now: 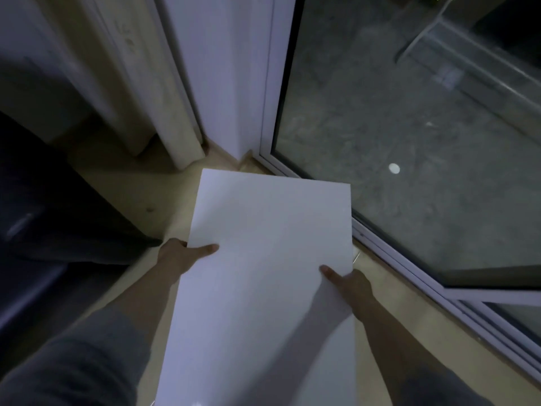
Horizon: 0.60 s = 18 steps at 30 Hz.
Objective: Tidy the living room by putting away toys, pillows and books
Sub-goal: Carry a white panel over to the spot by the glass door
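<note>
A large flat white board (263, 259) fills the lower middle of the head view, held out over the floor and reaching toward the room's corner. My left hand (181, 256) grips its left edge, thumb on top. My right hand (348, 284) grips its right edge, thumb lying on the upper face. The fingers of both hands are hidden under the board. No toys, pillows or books show.
A glass sliding door (409, 136) with a white frame runs along the right, dark outside. A white wall corner (222, 83) and pale curtain (152, 92) stand ahead. Dark furniture (44, 215) sits at the left. Beige floor (140, 194) lies between.
</note>
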Tool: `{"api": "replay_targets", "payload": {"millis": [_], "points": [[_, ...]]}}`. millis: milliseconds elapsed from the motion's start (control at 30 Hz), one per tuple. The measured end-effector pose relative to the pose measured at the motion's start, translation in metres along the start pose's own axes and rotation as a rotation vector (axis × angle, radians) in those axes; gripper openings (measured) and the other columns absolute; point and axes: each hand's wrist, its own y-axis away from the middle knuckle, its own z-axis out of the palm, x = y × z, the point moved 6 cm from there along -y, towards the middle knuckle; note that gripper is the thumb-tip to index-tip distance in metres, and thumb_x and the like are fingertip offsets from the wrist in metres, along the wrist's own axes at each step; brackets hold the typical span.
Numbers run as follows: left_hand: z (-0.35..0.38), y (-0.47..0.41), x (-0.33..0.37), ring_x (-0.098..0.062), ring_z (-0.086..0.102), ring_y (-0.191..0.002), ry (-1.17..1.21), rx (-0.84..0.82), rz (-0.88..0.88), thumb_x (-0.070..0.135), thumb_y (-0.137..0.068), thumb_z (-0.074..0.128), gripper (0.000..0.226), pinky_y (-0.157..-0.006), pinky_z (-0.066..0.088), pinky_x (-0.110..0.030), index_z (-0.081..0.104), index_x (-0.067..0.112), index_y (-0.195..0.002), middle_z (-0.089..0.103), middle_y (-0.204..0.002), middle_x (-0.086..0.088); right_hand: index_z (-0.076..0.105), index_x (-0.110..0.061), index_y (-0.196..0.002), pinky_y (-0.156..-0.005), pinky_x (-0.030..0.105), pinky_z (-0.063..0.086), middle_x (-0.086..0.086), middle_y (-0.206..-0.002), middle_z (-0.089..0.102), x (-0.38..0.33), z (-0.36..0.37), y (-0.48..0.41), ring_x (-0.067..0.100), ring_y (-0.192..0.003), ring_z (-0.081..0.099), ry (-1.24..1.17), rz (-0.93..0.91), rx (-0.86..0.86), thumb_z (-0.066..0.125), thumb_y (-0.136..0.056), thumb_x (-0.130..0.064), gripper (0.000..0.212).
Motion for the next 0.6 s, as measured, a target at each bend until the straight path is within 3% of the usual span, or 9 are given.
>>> {"api": "replay_targets", "payload": {"millis": [100, 167, 300, 600], "points": [[0.001, -0.017, 0.013, -0.02, 0.049, -0.059, 0.017, 0.028, 0.011, 0.043, -0.067, 0.082, 0.05, -0.05, 0.034, -0.026, 0.052, 0.002, -0.067, 0.051, -0.064, -0.008, 0.06, 0.004, -0.116, -0.074, 0.032, 0.043, 0.02, -0.112, 0.064, -0.01, 0.004, -0.023, 0.032, -0.099, 0.062, -0.024, -0.031, 0.018, 0.073, -0.076, -0.051, 0.07], [0.005, -0.031, 0.014, -0.027, 0.059, -0.073, 0.027, 0.022, 0.018, 0.048, -0.062, 0.084, 0.062, -0.06, 0.044, -0.028, 0.062, -0.004, -0.088, 0.061, -0.08, -0.014, 0.059, 0.004, -0.117, -0.074, 0.033, 0.042, 0.021, -0.113, 0.063, -0.017, 0.007, -0.037, 0.033, -0.102, 0.061, -0.024, -0.038, 0.014, 0.072, -0.076, -0.052, 0.07], [0.012, -0.051, 0.02, -0.032, 0.061, -0.097, 0.044, 0.094, -0.01, 0.054, -0.056, 0.085, 0.085, -0.08, 0.05, -0.036, 0.057, -0.001, -0.113, 0.064, -0.108, -0.015, 0.056, 0.007, -0.12, -0.075, 0.034, 0.04, 0.024, -0.117, 0.061, -0.021, 0.013, -0.059, 0.035, -0.105, 0.059, -0.022, -0.004, 0.014, 0.071, -0.078, -0.05, 0.073], [0.016, -0.058, 0.026, -0.033, 0.059, -0.101, 0.073, 0.185, -0.089, 0.042, -0.057, 0.089, 0.075, -0.079, 0.049, -0.038, 0.051, 0.006, -0.111, 0.059, -0.113, -0.016, 0.056, 0.01, -0.111, -0.071, 0.031, 0.039, 0.023, -0.104, 0.062, -0.018, 0.015, -0.067, 0.034, -0.098, 0.062, -0.002, 0.086, 0.032, 0.075, -0.076, -0.048, 0.07]]}}
